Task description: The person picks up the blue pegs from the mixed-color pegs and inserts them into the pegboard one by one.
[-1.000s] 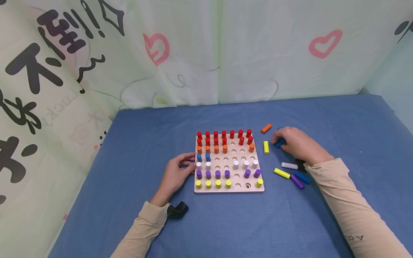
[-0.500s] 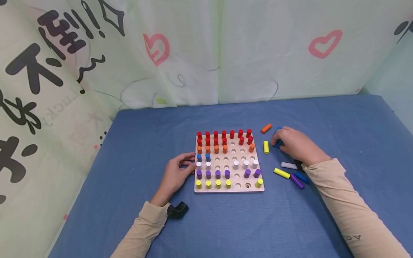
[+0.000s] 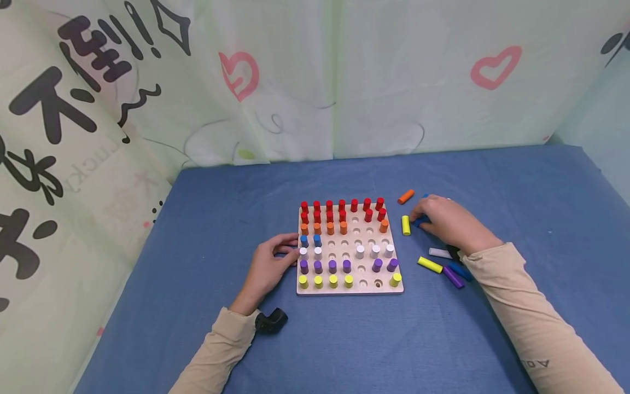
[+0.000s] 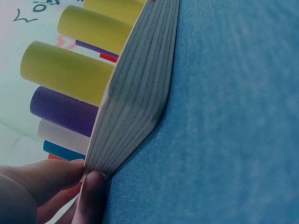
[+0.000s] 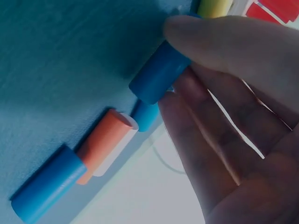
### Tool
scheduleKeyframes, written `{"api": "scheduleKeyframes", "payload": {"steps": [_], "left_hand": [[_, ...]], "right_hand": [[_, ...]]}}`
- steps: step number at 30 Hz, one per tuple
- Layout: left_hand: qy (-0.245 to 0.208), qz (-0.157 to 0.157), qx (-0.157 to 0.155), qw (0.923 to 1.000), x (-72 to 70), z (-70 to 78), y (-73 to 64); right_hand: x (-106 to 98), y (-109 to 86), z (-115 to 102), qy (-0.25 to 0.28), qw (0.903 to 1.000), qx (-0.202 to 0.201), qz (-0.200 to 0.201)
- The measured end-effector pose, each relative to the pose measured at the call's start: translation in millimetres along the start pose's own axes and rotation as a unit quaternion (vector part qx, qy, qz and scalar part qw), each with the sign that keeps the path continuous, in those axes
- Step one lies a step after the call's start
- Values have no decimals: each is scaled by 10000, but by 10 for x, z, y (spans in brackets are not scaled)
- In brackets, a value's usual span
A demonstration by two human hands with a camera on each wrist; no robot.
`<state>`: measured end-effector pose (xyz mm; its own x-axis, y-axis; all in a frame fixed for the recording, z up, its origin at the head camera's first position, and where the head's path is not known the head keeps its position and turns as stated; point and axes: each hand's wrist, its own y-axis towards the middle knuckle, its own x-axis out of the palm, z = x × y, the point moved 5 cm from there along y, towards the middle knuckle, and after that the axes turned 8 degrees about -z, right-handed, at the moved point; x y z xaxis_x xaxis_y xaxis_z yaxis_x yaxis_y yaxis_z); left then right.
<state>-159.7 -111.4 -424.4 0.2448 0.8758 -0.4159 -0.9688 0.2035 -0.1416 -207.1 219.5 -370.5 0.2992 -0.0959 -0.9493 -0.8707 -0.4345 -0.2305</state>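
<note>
A wooden pegboard point(image 3: 339, 292) with rows of coloured pegs lies flat on the blue cloth. Fingertips of my left hand point(image 3: 268, 265) hold its left edge, and the left wrist view shows them right at the board's layered side point(image 4: 128, 105). Beside the board on the right, my right hand point(image 3: 450, 221) pinches a blue peg point(image 5: 161, 72) between thumb and fingers, low over the cloth. The hand partly hides this peg in the head view. Close by, a yellow peg point(image 3: 406, 225) and an orange peg point(image 3: 406, 197) lie loose.
Nearer the right sleeve lie a white peg point(image 3: 441, 253), another yellow peg point(image 3: 430, 265), a purple peg point(image 3: 453, 277) and a blue one. In the right wrist view, a blue peg point(image 5: 49, 184) and an orange-coloured peg point(image 5: 105, 142) lie beyond the hand. A printed curtain point(image 3: 394, 109) hangs behind the table.
My right hand has shifted slightly left toward the pegboard, with the blue peg in its fingers. My left hand stays at the board's edge.
</note>
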Motion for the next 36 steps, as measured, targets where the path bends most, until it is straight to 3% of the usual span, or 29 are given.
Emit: {"api": "scheduleKeyframes", "payload": {"steps": [13,36], "left_hand": [[60,13,147,9999,4,3,3],[50,33,15,10000,2,-10,6]], "right_hand": [[-119,-64,-106,243,9984,-219,464],[-329,-158,-442,378,9941,-529,871]]}}
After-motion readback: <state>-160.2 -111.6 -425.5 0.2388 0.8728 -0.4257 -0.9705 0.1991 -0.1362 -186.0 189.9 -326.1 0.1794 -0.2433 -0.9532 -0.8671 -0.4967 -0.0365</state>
